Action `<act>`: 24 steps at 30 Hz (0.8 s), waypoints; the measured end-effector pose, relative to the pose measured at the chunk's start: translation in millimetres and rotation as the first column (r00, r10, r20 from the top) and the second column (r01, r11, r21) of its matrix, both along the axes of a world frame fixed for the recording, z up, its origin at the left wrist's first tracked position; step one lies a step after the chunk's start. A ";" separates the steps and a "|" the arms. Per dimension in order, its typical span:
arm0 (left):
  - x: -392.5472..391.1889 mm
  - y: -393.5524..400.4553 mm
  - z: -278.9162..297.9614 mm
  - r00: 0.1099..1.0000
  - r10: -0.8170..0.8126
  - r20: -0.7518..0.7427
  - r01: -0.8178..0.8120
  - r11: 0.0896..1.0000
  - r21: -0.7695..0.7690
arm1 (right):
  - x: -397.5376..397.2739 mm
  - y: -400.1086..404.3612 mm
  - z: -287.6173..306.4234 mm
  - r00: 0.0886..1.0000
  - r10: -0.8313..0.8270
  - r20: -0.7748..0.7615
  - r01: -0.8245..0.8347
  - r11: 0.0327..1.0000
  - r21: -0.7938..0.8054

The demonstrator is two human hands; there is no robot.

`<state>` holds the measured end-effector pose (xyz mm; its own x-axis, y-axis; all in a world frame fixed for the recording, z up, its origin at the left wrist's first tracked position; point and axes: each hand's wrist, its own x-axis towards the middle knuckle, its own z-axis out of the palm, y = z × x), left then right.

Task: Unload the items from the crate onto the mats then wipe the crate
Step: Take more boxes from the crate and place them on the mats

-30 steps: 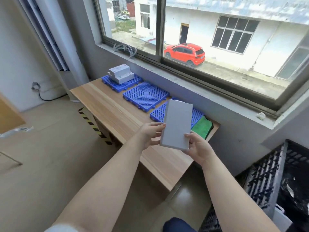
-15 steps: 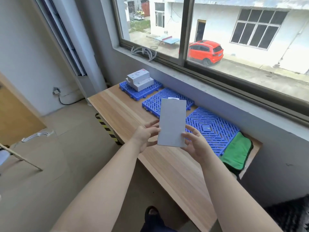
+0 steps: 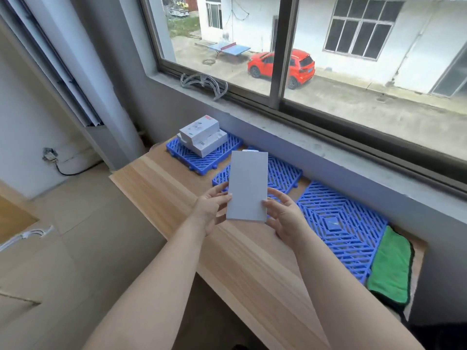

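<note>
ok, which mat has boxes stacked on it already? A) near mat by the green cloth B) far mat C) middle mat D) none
B: the stacked white boxes sit on the far mat; the middle mat and near mat show no boxes resting on them.

One view only, from a wide-angle camera on the person's head. It looks forward and down along both forearms, which enter from the lower edge and meet near the picture's middle. The bench point(image 3: 177, 198) runs diagonally from upper left to lower right, close below the camera. The lens faces the window point(image 3: 278, 59) wall, so the sill point(image 3: 316, 145) crosses the upper half, with a yard outside beyond it. Floor point(image 3: 63, 248) fills the left side. Straight lines bow toward the edges. No second view shares the scene.
</note>
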<state>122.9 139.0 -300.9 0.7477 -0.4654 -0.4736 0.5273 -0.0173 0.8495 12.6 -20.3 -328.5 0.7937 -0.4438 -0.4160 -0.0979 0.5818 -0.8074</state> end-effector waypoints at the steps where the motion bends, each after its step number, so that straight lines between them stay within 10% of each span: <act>1: 11.3 -2.1 -1.1 1.000 -0.008 -0.007 0.008 1.000 -0.008 | 8.7 -1.1 0.1 1.000 -0.011 -0.003 0.011 1.000 -0.001; 24: 276.0 -90.4 -61.9 0.833 -0.533 -0.145 0.535 0.844 -0.026 | 214.9 4.1 -30.0 0.821 -0.551 -0.148 0.544 0.834 -0.091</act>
